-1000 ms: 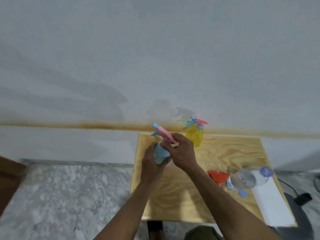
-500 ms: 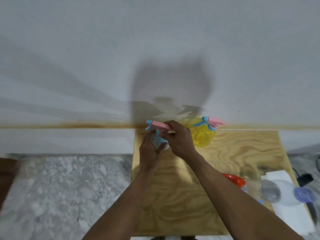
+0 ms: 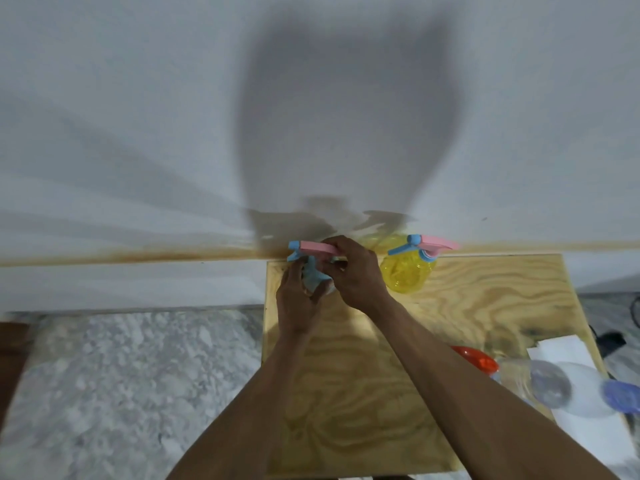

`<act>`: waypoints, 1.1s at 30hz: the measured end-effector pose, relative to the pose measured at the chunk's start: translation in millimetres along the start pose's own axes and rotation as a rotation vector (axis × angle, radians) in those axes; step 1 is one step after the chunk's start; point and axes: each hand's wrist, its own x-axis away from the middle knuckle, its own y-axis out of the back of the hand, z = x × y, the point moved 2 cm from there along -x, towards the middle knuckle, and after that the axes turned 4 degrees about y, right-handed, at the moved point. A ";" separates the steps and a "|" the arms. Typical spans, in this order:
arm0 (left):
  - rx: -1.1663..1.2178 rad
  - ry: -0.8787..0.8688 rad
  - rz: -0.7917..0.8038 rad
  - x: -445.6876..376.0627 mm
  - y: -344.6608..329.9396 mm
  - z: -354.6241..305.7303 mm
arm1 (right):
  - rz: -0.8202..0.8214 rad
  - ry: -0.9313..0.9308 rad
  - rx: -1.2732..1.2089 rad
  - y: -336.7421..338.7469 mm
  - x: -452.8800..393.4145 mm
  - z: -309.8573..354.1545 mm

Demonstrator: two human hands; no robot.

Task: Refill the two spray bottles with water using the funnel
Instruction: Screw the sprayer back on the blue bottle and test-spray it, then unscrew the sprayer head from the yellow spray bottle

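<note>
Roughly left to right across a plywood table (image 3: 485, 306) seen from above, against a white wall:

Left hand (image 3: 296, 303): at the table's 11 o'clock corner, fingers curled round the body of the blue spray bottle (image 3: 313, 277), gripping it from the left side.

Blue spray bottle: between the two hands, mostly hidden by them; its pink and blue trigger head (image 3: 311, 249) pokes out toward 9 o'clock.

Right hand (image 3: 353, 271): just right of the left hand, fingers wrapped over the trigger head from above, clasping it.

Yellow spray bottle (image 3: 405, 271): at 12 o'clock on the table, just right of the right hand, upright, its pink and blue head on.

Orange funnel (image 3: 474, 358): at 4 o'clock, partly behind the right forearm, well apart from both hands.

Clear water bottle (image 3: 550, 382): lying just right of the funnel, blurred, with a blue cap (image 3: 621, 396) at the frame's edge.

White paper (image 3: 561, 351): under the water bottle.
</note>
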 end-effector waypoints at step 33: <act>-0.052 0.061 0.207 35.5 -130.4 -103.8 | -0.355 -0.345 -0.163 122.2 36.5 -80.7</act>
